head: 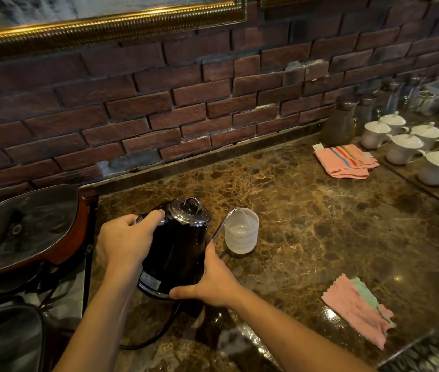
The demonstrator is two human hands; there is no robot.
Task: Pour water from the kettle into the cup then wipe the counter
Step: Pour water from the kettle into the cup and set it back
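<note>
A black kettle (178, 248) with a chrome lid is tilted to the right above the brown marble counter (320, 226). My left hand (124, 240) grips its handle. My right hand (213, 277) cups the kettle's lower right side and base. Its thin gooseneck spout reaches over the rim of a translucent plastic cup (241, 232), which stands on the counter just right of the kettle and holds some water. A pink and green wiping cloth (357, 307) lies flat on the counter at the near right, apart from both hands.
A folded pink striped towel (345, 161) lies at the back right. Several white lidded cups (403, 147) and glass jars (340, 124) stand on a tray at far right. A lidded pan (22, 229) sits at left. A black cord (156, 334) trails below the kettle. The brick wall (159, 108) backs the counter.
</note>
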